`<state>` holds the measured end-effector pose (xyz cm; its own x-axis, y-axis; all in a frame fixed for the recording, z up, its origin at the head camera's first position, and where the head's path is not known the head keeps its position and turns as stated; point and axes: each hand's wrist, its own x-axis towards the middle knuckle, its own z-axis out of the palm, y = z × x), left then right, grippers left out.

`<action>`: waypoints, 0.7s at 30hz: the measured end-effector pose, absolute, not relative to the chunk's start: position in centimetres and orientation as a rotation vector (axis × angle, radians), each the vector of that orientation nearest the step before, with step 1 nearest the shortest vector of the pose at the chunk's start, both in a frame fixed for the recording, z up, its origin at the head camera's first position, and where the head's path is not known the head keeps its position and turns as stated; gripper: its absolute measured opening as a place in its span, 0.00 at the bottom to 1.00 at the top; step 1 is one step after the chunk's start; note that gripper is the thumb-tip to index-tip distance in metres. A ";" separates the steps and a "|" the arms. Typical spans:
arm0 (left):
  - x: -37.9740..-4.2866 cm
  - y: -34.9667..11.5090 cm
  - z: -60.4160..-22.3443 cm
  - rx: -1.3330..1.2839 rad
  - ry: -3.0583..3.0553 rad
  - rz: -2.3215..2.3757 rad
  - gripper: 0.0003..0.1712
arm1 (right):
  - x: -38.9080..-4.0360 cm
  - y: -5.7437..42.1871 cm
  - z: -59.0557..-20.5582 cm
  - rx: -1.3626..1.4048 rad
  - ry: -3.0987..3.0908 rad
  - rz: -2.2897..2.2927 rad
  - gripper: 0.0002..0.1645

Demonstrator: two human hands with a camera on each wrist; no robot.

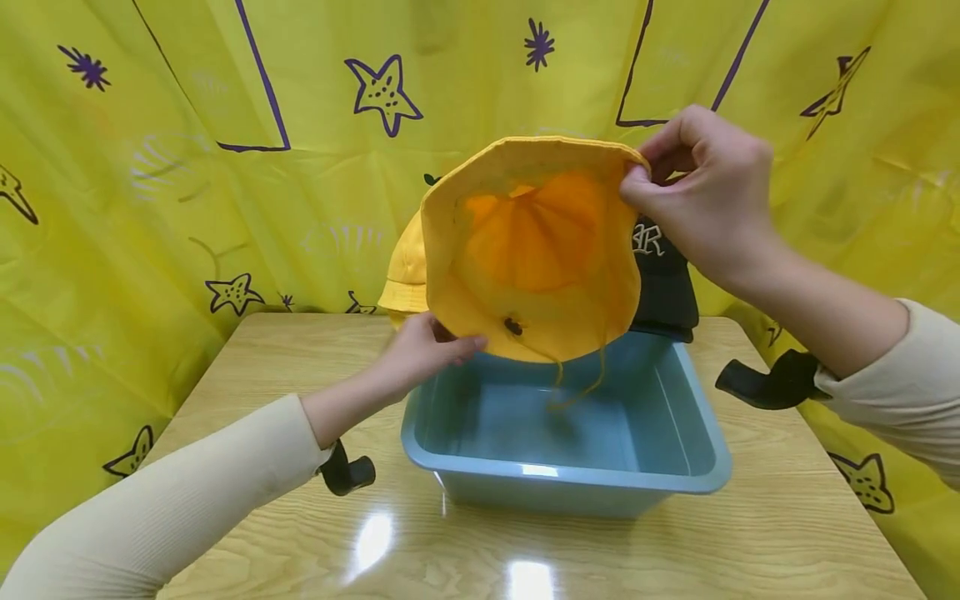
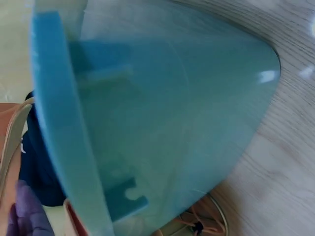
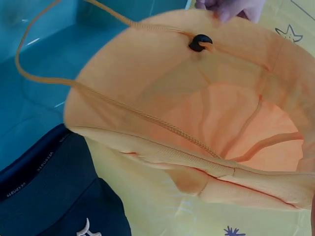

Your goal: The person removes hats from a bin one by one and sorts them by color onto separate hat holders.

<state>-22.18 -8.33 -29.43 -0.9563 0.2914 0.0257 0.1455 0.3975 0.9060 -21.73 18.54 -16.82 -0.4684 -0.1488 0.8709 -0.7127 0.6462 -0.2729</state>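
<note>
A yellow bucket hat [image 1: 540,250] is held up over the blue plastic tub [image 1: 570,479], its inside facing me. My right hand [image 1: 708,196] pinches the upper right of the brim. At the lower left, my left hand [image 1: 420,354] holds the brim with the thumb in front. In the right wrist view the chin cord [image 3: 142,115] loops down from the hat, with a black cord stopper [image 3: 201,43] close to the left hand [image 3: 236,7]. Left-hand fingers [image 2: 30,211] show beside the tub rim in the left wrist view.
Behind the held hat stand another yellow hat [image 1: 407,271] on the left and a dark cap [image 1: 663,279] with white letters on the right. The tub sits on a wooden table [image 1: 292,367]. A yellow patterned curtain [image 1: 315,192] hangs behind.
</note>
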 end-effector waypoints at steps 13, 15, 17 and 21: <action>-24.9 -11.0 -27.3 0.394 2.441 2.334 0.09 | -22.1 19.7 -16.8 0.669 -1.828 0.851 0.10; -25.1 -11.5 -26.3 0.440 2.420 2.450 0.05 | -22.3 19.7 -16.7 0.675 -1.801 0.840 0.11; -25.3 -12.0 -25.2 0.485 2.387 2.570 0.00 | -22.5 19.6 -16.5 0.674 -1.773 0.839 0.12; -25.4 -12.7 -22.6 0.532 2.321 2.789 0.05 | -23.0 19.3 -15.9 0.669 -1.719 0.841 0.13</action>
<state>-25.39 -12.69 -22.65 -0.8259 -0.2101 0.5232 0.5527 -0.1182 0.8250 -23.03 19.28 -15.86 -0.2838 -0.0304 0.9584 -0.7753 0.5954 -0.2107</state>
